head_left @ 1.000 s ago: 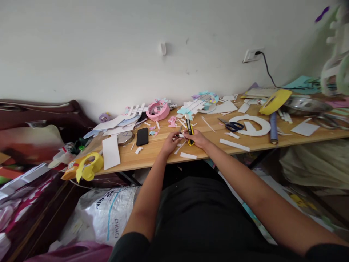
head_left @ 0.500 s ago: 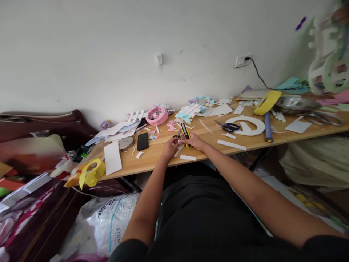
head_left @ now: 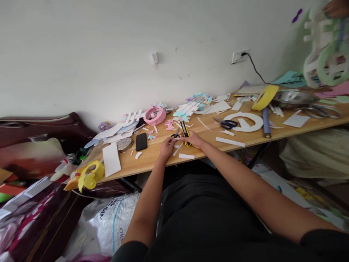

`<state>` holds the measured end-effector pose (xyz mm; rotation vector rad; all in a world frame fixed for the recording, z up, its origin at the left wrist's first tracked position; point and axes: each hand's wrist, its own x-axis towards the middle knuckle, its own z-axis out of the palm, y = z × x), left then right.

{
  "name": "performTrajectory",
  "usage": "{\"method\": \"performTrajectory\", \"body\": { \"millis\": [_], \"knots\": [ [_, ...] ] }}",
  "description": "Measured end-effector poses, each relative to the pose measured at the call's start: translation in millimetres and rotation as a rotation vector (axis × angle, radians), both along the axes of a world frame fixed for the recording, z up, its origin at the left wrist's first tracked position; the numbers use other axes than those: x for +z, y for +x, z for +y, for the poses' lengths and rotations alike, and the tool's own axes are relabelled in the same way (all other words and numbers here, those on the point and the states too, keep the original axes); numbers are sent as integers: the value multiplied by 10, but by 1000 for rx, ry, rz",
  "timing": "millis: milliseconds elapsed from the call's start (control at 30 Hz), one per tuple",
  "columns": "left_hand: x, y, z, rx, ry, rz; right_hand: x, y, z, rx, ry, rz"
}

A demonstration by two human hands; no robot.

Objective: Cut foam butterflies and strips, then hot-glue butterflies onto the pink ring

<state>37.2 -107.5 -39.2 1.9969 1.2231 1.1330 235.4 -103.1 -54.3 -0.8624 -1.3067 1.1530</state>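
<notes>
From where I stood, the left hand [head_left: 167,148] was pinched on a small white piece [head_left: 177,139], its fingertips almost meeting those of the right. The right hand [head_left: 194,140] was closed round a yellow-and-black cutter [head_left: 185,134], which stuck up and away from the person, and its fingertips were at the white piece too. Both hands were over the near part of the wooden tabletop [head_left: 152,157], and small dark-handled scissors [head_left: 176,134] showed just past the left fingertips.

Taking the hands as the middle of the dial, a black phone [head_left: 141,142] lay at nine o'clock, with a round tin [head_left: 124,144] beyond it. A pink ring [head_left: 155,115] sat between ten and eleven, and a pale blue cutout [head_left: 183,114] at twelve. Toward two o'clock a yellow ring [head_left: 265,97] leaned near a metal bowl [head_left: 296,99]. Blue-handled scissors [head_left: 228,124] lay between two and three, by a flat white ring [head_left: 255,121], with a long white strip [head_left: 230,142] at three. A short white strip [head_left: 186,156] was close by at five. Well off toward two o'clock, another person's hand [head_left: 336,8] showed above a pale green ring [head_left: 333,62].
</notes>
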Motion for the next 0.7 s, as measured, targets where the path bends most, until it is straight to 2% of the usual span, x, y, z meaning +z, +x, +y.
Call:
{"method": "performTrajectory", "body": {
  "millis": [300, 533, 700],
  "knots": [
    [-47, -17, 20, -3, 38, 54, -37, 21, 28, -15, 25, -6],
    [-89, 23, -26, -103, 99, 237, -149, 41, 120, -84, 28, -4],
    [-72, 25, -57, -43, 118, 312, -192, 49, 146, -86, 21, -23]
  ]
}}
